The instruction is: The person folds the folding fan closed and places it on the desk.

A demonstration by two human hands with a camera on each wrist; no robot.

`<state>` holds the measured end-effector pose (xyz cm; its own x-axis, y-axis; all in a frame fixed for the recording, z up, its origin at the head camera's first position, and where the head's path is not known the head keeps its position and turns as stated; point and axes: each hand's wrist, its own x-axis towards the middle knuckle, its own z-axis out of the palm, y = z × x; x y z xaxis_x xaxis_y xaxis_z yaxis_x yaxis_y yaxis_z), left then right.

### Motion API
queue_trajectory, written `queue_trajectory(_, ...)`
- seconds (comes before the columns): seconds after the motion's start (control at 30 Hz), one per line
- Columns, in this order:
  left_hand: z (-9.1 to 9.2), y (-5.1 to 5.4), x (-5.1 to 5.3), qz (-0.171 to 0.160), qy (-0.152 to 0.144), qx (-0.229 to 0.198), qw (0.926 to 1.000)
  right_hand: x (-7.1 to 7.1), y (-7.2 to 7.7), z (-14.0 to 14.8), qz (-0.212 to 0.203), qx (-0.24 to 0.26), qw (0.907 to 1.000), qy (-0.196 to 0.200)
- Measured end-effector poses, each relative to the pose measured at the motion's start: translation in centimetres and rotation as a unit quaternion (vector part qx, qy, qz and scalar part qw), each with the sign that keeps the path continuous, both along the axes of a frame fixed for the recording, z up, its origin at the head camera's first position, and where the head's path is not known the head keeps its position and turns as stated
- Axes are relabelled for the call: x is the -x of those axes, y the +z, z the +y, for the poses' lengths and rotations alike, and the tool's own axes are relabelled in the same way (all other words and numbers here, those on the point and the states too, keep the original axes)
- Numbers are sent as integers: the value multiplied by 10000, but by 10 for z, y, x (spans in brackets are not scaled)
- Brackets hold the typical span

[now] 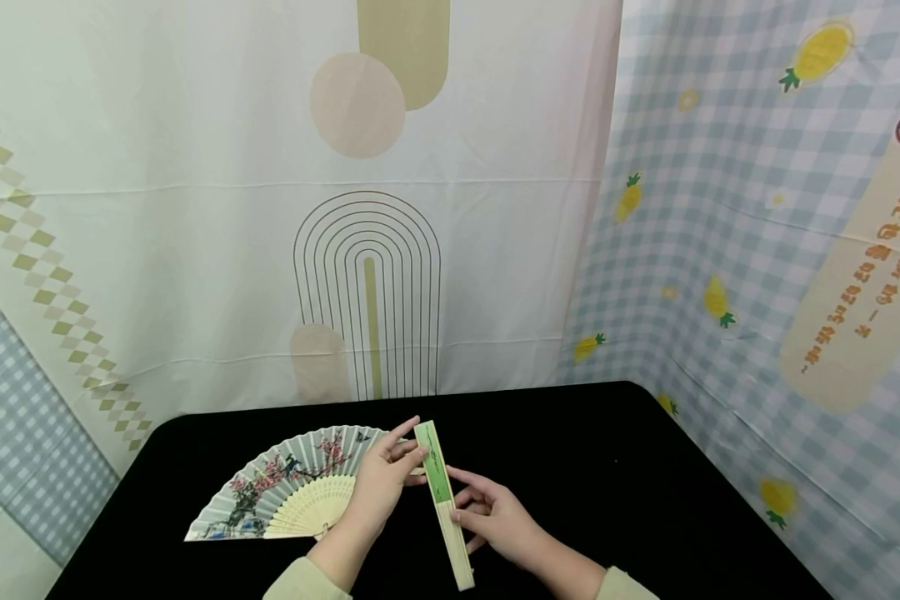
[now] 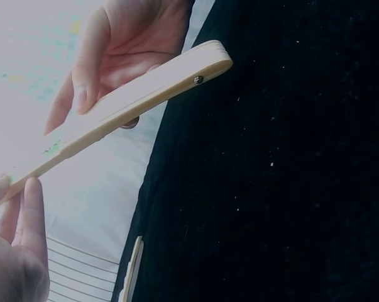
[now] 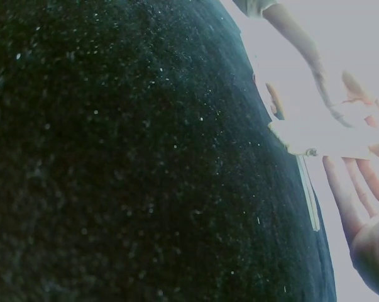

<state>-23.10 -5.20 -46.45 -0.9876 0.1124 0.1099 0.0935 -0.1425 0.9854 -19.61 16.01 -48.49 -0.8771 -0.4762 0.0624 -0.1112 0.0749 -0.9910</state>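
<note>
A folded fan [image 1: 445,505] with a green upper part and pale ribs is held above the black table. My left hand [image 1: 381,483] pinches its upper end between thumb and fingers. Lower down, my right hand [image 1: 501,518] grips its right side, thumb in front. In the left wrist view the folded fan [image 2: 136,104] runs diagonally, a metal rivet near its rounded end, with the left hand [image 2: 19,251] at the far end and the right hand [image 2: 126,50] around the middle. The right wrist view shows the folded fan [image 3: 334,141] and right hand [image 3: 371,233], washed out by glare.
An open fan [image 1: 285,492] with pink blossoms and pale ribs lies on the black table [image 1: 607,483], left of and partly behind my left forearm. A pale patterned curtain [image 1: 217,250] hangs behind the table, and a blue checked cloth [image 1: 690,250] hangs at the right.
</note>
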Motion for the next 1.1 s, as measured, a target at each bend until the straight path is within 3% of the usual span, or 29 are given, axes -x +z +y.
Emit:
queue_trajectory(0.6, 2, 0, 1, -131, -19, -104, 9999, 2, -1, 1, 128, -208, 9997, -28)
queue_trajectory(1.1, -2, 4, 0, -343, 350, -283, 9984, 2, -3, 2, -26, -406, 9989, -221)
